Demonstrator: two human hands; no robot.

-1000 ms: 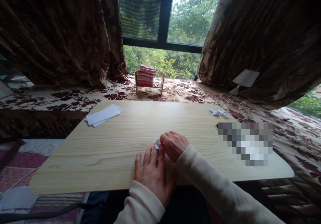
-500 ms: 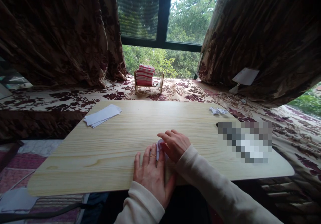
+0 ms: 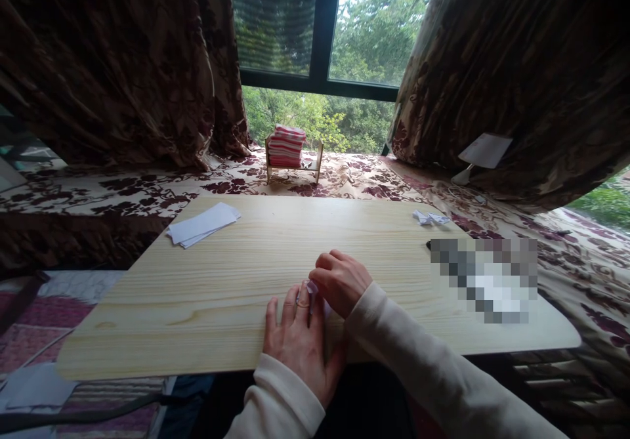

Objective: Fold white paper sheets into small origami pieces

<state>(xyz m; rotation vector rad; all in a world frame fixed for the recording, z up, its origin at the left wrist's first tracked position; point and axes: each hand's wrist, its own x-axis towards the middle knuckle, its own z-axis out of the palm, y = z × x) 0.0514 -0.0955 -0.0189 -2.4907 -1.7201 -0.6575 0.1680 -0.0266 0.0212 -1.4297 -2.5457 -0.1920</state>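
Observation:
Near the front edge of the wooden table (image 3: 221, 275), my left hand (image 3: 298, 344) lies flat with its fingers spread, pressing down on a small piece of white paper (image 3: 312, 287). Most of that paper is hidden beneath the fingers, and its shape cannot be made out. My right hand (image 3: 342, 283) is closed at the paper's far end, thumb and fingers pinching it just beyond the left fingertips. A stack of white paper strips (image 3: 204, 224) rests at the table's far left. Small folded white papers (image 3: 430, 218) sit at the far right corner.
A blurred-out object (image 3: 485, 281) covers part of the table's right side. Behind the table, a small wooden rack (image 3: 295, 168) holds folded red-and-white cloths (image 3: 287, 146) on the patterned window seat. A white lamp (image 3: 485, 150) stands at the right by the curtain (image 3: 492, 65).
My right fingers have curled in and closed on the paper's far end, which now shows less. My left hand keeps its place, and the view has shifted slightly.

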